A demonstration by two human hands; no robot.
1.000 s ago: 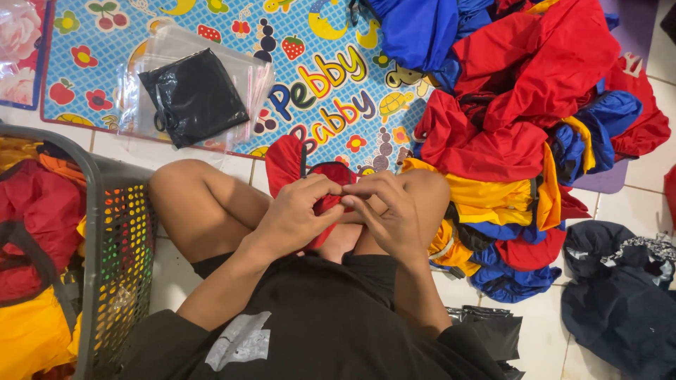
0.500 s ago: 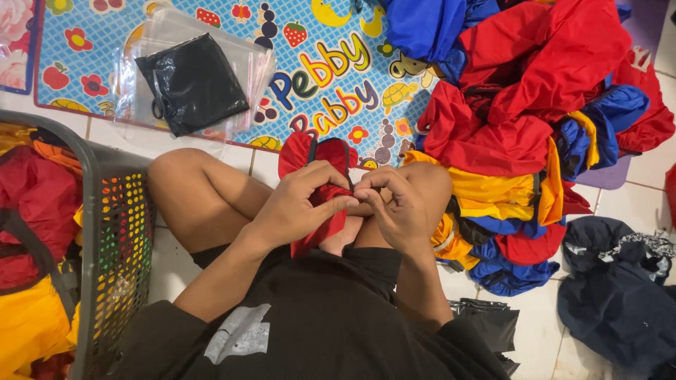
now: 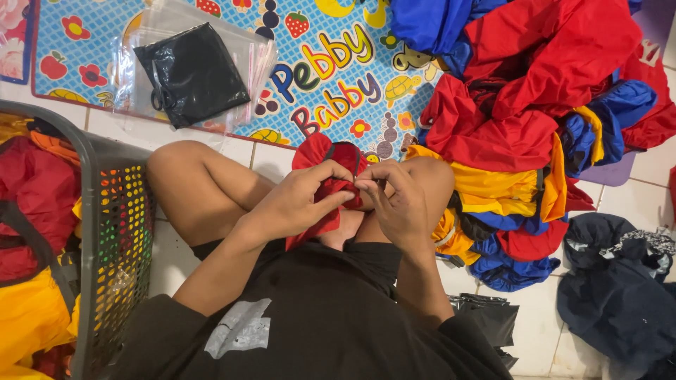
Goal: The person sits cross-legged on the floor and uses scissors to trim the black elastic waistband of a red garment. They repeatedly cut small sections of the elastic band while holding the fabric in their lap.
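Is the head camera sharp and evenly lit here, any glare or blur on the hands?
Head view: even indoor light, soft shadows. Left hand, right hand and red cloth are sharp. Slight glare on the clear plastic bags and black bag.

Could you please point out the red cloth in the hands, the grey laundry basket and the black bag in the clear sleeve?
red cloth [image 3: 318,151]: head view, upper fold above the left hand.
grey laundry basket [image 3: 116,225]: head view, perforated side wall.
black bag [image 3: 191,74]: head view, middle of its glossy surface.
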